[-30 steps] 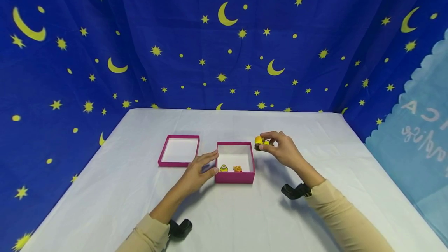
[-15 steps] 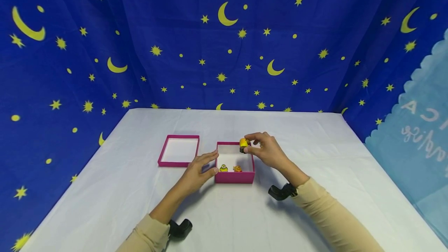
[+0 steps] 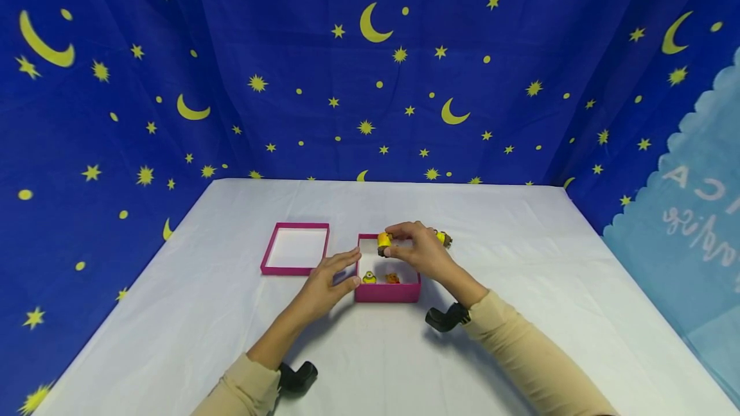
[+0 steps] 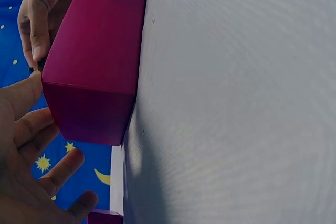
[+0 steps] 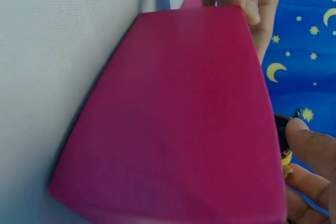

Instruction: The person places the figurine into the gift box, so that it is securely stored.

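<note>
My right hand (image 3: 421,252) pinches a small yellow toy figure (image 3: 384,242) with a dark base, over the open magenta box (image 3: 387,293). In the right wrist view the box wall partly hides this toy figure (image 5: 286,158). Inside the white-lined box, a minion figure (image 3: 369,278) with one round eye sits at the near left, and an orange figurine (image 3: 392,278) at the near right. My left hand (image 3: 326,284) rests against the box's left side, thumb at the near corner and fingers spread, as the left wrist view of the left hand (image 4: 26,145) also shows.
The magenta-rimmed lid (image 3: 295,271) lies inner side up left of the box. Another yellow figure (image 3: 443,238) is on the white table (image 3: 491,210) just beyond my right hand. A blue star-and-moon cloth (image 3: 324,63) hangs behind.
My right hand has moved left with the yellow toy figure, from right of the box to above it. The other yellow figure now shows fully behind that hand. My left hand has stayed put.
</note>
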Motion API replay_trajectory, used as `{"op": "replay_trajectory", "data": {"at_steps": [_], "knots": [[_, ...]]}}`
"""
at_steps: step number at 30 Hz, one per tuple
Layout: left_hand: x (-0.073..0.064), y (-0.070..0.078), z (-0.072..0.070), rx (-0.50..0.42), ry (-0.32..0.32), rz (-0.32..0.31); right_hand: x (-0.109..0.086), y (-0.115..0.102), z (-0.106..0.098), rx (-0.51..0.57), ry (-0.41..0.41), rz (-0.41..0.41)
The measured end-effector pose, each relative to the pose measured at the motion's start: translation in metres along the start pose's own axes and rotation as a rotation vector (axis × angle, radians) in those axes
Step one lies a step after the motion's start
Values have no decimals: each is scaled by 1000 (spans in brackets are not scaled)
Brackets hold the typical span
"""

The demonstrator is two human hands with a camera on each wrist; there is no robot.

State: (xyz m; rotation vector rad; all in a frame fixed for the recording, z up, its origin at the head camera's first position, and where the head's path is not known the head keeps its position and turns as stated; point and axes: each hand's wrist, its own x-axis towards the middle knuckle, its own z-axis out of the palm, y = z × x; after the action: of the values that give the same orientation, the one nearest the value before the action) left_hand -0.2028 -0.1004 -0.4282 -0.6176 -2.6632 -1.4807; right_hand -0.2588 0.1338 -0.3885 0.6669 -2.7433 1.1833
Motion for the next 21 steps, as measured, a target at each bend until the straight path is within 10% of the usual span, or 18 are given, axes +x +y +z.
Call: {"op": "replay_trajectory", "data": {"at_steps": [21], "knots": [[0, 0, -1, -1, -17, -6, 10, -8, 27, -94, 3, 51]]}}
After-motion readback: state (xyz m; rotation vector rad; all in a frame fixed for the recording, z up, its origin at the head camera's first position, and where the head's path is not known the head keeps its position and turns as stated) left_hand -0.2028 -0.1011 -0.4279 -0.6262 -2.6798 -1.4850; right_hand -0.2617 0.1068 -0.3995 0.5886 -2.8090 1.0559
